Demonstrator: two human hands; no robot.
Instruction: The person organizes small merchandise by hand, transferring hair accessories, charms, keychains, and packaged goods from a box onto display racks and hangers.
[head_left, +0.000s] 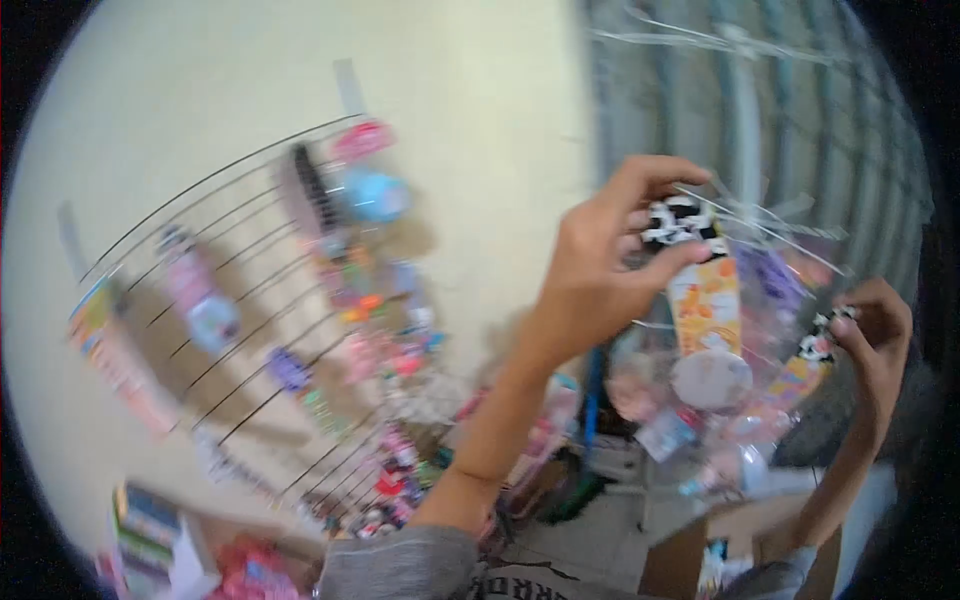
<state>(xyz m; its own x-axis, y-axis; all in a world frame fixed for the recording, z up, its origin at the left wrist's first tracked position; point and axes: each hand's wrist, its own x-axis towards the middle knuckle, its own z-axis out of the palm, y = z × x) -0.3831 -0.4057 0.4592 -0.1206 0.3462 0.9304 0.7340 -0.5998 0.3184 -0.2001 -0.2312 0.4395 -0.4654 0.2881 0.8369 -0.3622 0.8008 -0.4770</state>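
My left hand [600, 265] is raised in the right half of the view, thumb and fingers closed on the top of a long orange-and-white packet [705, 300]. Its upper end has a black-and-white cow print, and a whitish round shape covers its lower end. Farther right, my right hand [875, 330] pinches the cow-print end of a second, similar packet [800, 370], which slants down to the left. Behind both packets hang white wire hooks [745, 215] and several clear-bagged goods [645, 385], partly hidden and blurred.
A black wire grid [250, 240] on the pale wall at left carries small goods, among them a blue round item [375, 193] and a dark brush [312, 190]. Below are a cardboard box [690, 545] and a red plastic bag [258, 570]. A grey-green ribbed surface [840, 130] stands at right.
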